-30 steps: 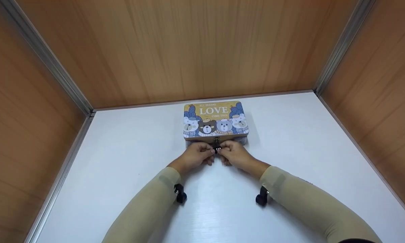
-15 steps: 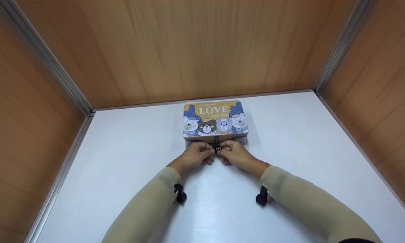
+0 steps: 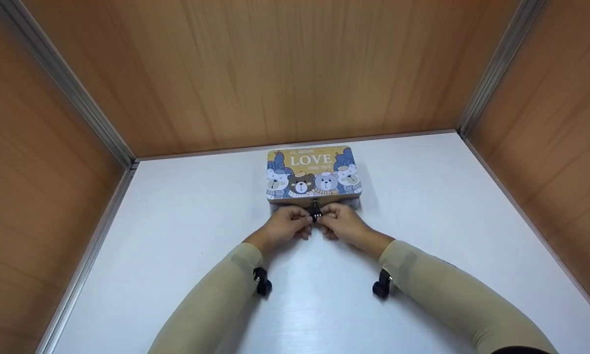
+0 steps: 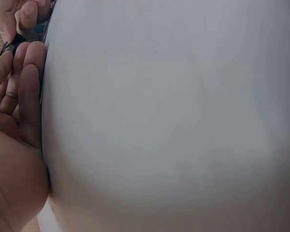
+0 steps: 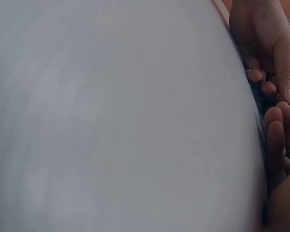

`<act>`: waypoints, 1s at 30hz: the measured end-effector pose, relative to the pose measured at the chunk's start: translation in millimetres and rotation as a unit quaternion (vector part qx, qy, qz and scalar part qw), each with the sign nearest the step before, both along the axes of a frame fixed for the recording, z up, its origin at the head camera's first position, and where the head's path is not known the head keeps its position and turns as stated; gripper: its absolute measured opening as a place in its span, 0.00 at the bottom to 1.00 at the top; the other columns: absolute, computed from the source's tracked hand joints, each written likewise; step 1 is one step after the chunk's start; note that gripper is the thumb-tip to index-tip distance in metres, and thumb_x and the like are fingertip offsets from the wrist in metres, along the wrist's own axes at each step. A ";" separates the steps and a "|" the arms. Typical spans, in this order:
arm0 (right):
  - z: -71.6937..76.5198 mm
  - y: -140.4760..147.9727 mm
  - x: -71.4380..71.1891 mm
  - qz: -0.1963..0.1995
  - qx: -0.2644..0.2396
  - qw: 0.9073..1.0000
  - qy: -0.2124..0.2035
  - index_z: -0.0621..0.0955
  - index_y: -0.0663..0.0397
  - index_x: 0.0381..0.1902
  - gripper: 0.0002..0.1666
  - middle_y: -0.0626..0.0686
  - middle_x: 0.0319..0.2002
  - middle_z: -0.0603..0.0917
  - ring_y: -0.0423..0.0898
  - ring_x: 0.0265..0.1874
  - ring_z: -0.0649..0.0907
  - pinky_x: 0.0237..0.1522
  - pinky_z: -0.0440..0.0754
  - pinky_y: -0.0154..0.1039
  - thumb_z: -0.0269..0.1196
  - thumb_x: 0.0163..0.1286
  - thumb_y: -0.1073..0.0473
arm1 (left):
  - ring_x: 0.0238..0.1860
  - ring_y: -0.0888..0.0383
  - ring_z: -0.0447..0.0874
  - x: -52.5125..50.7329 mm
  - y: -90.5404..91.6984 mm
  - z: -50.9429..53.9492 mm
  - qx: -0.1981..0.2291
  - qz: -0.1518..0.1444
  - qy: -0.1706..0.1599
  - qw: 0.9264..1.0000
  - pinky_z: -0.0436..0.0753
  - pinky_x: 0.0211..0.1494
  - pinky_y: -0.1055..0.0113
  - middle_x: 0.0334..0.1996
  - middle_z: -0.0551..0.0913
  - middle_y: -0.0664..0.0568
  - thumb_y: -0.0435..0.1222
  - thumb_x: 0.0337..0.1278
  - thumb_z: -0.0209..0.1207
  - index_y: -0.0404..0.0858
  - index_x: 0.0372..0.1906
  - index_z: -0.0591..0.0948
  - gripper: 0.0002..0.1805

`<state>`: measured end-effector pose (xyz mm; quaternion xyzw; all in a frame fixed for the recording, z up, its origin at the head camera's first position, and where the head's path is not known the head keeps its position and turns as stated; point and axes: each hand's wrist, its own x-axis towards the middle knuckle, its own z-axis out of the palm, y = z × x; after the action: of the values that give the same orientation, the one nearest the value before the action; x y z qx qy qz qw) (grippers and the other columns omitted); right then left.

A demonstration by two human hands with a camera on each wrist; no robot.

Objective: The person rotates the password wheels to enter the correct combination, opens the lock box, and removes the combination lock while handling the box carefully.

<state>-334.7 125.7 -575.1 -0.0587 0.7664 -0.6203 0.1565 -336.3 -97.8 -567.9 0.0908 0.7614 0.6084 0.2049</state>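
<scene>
A tin box [image 3: 312, 173] with a yellow and blue lid printed with bears and "LOVE" lies closed at the middle back of the table. From the clasp on its front hangs a small black padlock [image 3: 316, 216] with a row of light marks. The left hand [image 3: 285, 226] pinches its left side, and the right hand [image 3: 343, 226] pinches its right side. In the left wrist view the black padlock [image 4: 11, 46] shows partly between the fingertips of both hands. Fingers hide much of it in the right wrist view.
The white table [image 3: 186, 206] is bounded by a wooden back panel [image 3: 295, 73] and wooden side panels with metal corner strips. The box stands near the back edge. Small black devices are strapped at both sleeve cuffs.
</scene>
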 end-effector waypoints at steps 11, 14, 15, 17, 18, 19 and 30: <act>0.4 -0.8 -1.8 0.000 0.018 1.000 0.007 0.85 0.62 0.54 0.11 0.46 0.23 0.85 0.39 0.22 0.83 0.24 0.81 0.31 0.67 0.81 0.62 | 0.33 0.59 0.90 -2.1 -0.7 -2.7 0.010 -0.005 0.002 1.000 0.92 0.43 0.68 0.36 0.90 0.49 0.31 0.86 0.61 0.29 0.52 0.86 0.07; -0.4 -1.3 -1.6 -0.003 0.020 1.000 0.014 0.85 0.63 0.54 0.11 0.45 0.23 0.85 0.39 0.22 0.83 0.23 0.81 0.30 0.67 0.80 0.62 | 0.33 0.59 0.90 -2.4 -0.4 -3.9 0.016 -0.005 0.003 1.000 0.92 0.42 0.68 0.36 0.90 0.49 0.30 0.86 0.61 0.28 0.51 0.86 0.07; -1.0 -1.6 -1.6 -0.003 0.020 1.000 0.016 0.85 0.63 0.54 0.11 0.45 0.23 0.85 0.39 0.22 0.83 0.23 0.81 0.30 0.67 0.80 0.62 | 0.33 0.59 0.91 -2.6 -0.3 -4.1 0.017 -0.005 0.002 1.000 0.92 0.42 0.68 0.36 0.90 0.49 0.30 0.86 0.61 0.28 0.51 0.86 0.07; -0.5 -2.0 -0.8 -0.004 0.023 1.000 0.020 0.85 0.63 0.53 0.10 0.46 0.22 0.85 0.39 0.22 0.83 0.23 0.80 0.30 0.67 0.80 0.62 | 0.33 0.59 0.91 -2.6 -0.3 -4.1 0.016 -0.004 0.002 1.000 0.93 0.43 0.67 0.36 0.90 0.49 0.30 0.86 0.61 0.29 0.51 0.86 0.07; -0.3 -2.3 -0.5 -0.004 0.024 0.999 0.022 0.85 0.63 0.53 0.10 0.46 0.22 0.85 0.39 0.21 0.83 0.23 0.80 0.30 0.66 0.81 0.62 | 0.33 0.59 0.91 -2.7 -0.3 -4.2 0.016 -0.004 0.001 1.000 0.93 0.43 0.67 0.36 0.90 0.49 0.30 0.86 0.61 0.29 0.51 0.86 0.07; -0.1 -2.6 -0.3 -0.004 0.025 0.999 0.023 0.85 0.63 0.52 0.09 0.46 0.22 0.85 0.39 0.21 0.83 0.23 0.80 0.30 0.66 0.81 0.62 | 0.33 0.59 0.91 -2.9 -0.3 -4.2 0.016 -0.003 0.000 1.000 0.93 0.43 0.67 0.36 0.90 0.49 0.30 0.86 0.61 0.29 0.51 0.86 0.07; -1.7 -2.8 -0.2 0.000 0.010 1.000 0.017 0.86 0.61 0.49 0.07 0.46 0.22 0.85 0.39 0.21 0.83 0.24 0.82 0.30 0.67 0.80 0.62 | 0.33 0.58 0.91 -2.5 -0.2 -4.0 0.019 0.003 -0.007 1.000 0.93 0.43 0.67 0.36 0.90 0.49 0.30 0.86 0.61 0.30 0.50 0.86 0.07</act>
<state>-334.9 122.8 -576.8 -0.0672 0.7750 -0.6117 0.1440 -338.9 -98.0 -571.9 0.0881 0.7483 0.6240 0.2072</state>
